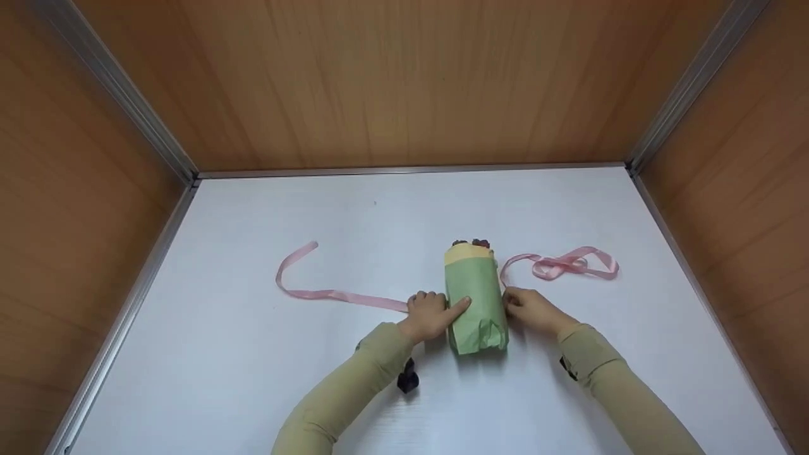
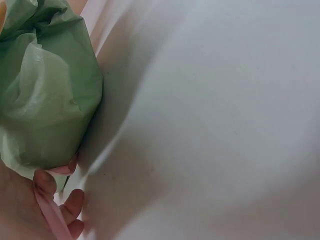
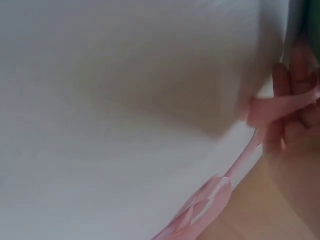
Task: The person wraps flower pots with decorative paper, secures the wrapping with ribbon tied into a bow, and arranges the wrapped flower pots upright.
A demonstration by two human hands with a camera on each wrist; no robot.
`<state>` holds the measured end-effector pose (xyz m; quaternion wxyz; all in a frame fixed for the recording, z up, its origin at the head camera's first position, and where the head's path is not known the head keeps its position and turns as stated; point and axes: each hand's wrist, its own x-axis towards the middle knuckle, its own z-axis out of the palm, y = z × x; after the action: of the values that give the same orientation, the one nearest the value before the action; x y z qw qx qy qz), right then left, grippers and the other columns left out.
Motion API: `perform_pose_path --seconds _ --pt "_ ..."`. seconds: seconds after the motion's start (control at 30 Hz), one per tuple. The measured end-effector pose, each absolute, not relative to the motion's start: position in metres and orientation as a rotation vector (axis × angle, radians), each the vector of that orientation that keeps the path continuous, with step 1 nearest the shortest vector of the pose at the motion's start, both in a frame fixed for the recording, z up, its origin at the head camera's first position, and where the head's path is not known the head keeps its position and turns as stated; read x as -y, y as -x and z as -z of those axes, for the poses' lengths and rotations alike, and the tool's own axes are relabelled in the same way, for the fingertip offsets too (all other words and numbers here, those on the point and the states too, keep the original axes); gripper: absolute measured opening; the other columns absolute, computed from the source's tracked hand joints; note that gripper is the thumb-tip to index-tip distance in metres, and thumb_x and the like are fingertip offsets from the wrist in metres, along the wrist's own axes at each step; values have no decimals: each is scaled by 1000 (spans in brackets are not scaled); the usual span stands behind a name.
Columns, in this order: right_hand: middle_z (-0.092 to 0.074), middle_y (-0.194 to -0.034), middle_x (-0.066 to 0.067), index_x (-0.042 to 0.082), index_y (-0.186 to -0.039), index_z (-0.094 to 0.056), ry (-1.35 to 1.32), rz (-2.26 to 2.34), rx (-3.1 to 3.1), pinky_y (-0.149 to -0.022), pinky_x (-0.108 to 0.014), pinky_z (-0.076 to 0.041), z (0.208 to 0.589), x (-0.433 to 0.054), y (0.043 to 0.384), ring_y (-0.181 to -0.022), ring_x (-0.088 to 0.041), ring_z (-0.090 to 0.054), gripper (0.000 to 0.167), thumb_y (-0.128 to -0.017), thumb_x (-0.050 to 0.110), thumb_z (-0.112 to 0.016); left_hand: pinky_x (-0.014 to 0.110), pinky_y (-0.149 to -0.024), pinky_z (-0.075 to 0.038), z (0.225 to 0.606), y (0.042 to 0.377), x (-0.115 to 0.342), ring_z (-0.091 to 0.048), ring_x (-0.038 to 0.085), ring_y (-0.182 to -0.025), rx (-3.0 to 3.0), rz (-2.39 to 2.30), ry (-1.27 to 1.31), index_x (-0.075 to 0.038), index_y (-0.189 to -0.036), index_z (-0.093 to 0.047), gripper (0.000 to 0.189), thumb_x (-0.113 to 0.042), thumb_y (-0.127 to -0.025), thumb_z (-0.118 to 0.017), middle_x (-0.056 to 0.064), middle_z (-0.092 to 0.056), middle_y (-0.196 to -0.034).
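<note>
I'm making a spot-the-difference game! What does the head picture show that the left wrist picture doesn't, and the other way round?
Only the head view: a looped pile of pink ribbon, two sleeves, and a small dark thing by the left one; I can't tell what it is.

Only the left wrist view: a close look at the pink ribbon passing among the fingers of the left hand.

Both: the left hand, some ribbon, the green package and the white table.

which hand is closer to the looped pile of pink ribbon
Right. In the head view, the right hand is just below the looped ribbon; the left hand is farther, across the green-wrapped bundle.
</note>
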<state>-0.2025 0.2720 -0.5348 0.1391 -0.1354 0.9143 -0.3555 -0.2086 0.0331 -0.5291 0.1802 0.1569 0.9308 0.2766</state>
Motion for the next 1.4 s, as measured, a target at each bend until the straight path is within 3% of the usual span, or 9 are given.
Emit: perform_pose_path --seconds 0.1,0.27,0.33,0.43,0.53,0.7,1.0,1.2,1.4 --pt "-54 -74 -5 0 -89 -54 229 1248 -2484 -63 -30 -43 535 -272 205 -67 -15 -50 12 -95 4 -44 40 -79 -38 530 210 -33 -48 23 -78 -2614 -888 -469 -7 -82 -54 59 -61 -94 -35 6 -54 -79" --pt "-48 -70 -1 2 -87 -51 86 1423 -2311 -58 -27 -40 535 -270 206 -61 -13 -45 18 -98 9 -39 28 -62 -40 531 209 -32 -46 14 -69 -2508 -1066 -479 -6 -93 -55 58 -61 -93 -38 0 -50 -76" --pt "-45 -67 1 5 -89 -53 60 1479 -2228 -56 -25 -38 534 -270 206 -58 -11 -42 27 -102 20 -34 28 -65 -42 530 208 -32 -48 14 -72 -2467 -1109 -469 -4 -101 -55 61 -62 -93 -38 1 -53 -80" --pt "-40 -61 3 10 -81 -51 56 1532 -2088 -55 -24 -36 528 -269 205 -55 -11 -38 42 -104 37 -28 31 -71 -45 530 208 -31 -50 15 -77 -2432 -1147 -457 -1 -108 -54 64 -61 -93 -39 3 -56 -86" --pt "-38 -58 3 12 -73 -48 93 1521 -2033 -56 -24 -37 525 -267 205 -54 -10 -38 47 -102 44 -31 34 -80 -47 528 208 -31 -53 16 -84 -2381 -1200 -432 1 -114 -53 66 -60 -93 -40 6 -59 -94" --pt "-41 -61 4 14 -70 -47 98 1508 -2037 -58 -25 -39 530 -263 206 -55 -11 -39 41 -101 40 -39 36 -88 -48 530 208 -32 -58 17 -93 -2289 -1307 -379 2 -121 -50 66 -58 -94 -43 9 -62 -103" --pt "-43 -63 3 15 -78 -54 72 1528 -2068 -58 -26 -39 526 -249 200 -56 -11 -39 35 -100 39 -42 34 -84 -48 529 205 -24 -58 15 -90 -2225 -1382 -353 1 -118 -49 59 -53 -94 -46 9 -62 -103" --pt "-43 -60 4 13 -76 -54 99 1496 -2101 -57 -25 -38 524 -243 194 -54 -11 -38 37 -98 42 -45 35 -87 -47 524 197 -15 -57 16 -92 -2218 -1355 -354 0 -120 -49 64 -58 -93 -45 9 -61 -104" --pt "-43 -63 4 11 -85 -58 93 1482 -2096 -58 -25 -37 519 -236 184 -56 -10 -39 36 -98 41 -44 37 -88 -47 523 188 -7 -56 17 -94 -2214 -1332 -374 1 -120 -48 65 -58 -93 -45 9 -60 -105"
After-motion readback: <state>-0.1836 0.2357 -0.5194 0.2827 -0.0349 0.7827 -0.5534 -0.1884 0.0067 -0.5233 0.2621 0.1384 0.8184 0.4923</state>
